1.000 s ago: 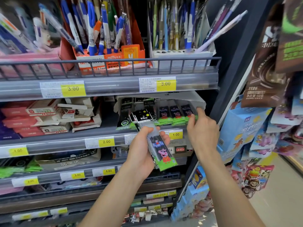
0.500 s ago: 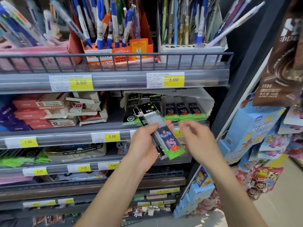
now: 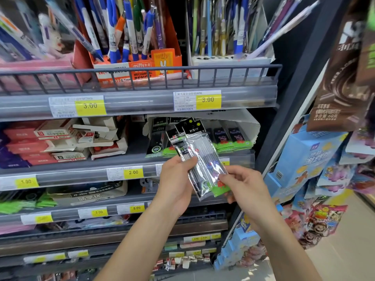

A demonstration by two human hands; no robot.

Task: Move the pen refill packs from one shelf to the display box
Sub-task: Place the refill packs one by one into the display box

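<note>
I hold a small fanned stack of clear pen refill packs (image 3: 199, 157) with black headers and green cartoon bottoms in front of the second shelf. My left hand (image 3: 175, 184) grips the stack from the left side. My right hand (image 3: 242, 184) pinches the lower right corner of the front pack. Behind them a white cardboard display box (image 3: 251, 126) sits on the shelf. It holds more refill packs (image 3: 231, 138) standing in a row.
A top shelf with a wire rail (image 3: 142, 78) carries pen boxes (image 3: 134, 57). Red and white stationery boxes (image 3: 60, 140) lie left of the display box. Snack bags (image 3: 345, 78) and blue cartons (image 3: 304, 159) hang on the rack at right. Lower shelves (image 3: 101, 211) carry price tags.
My right hand left the display box, came down and took the lower corner of the packs. My left hand raised the stack a little, and the packs are now fanned.
</note>
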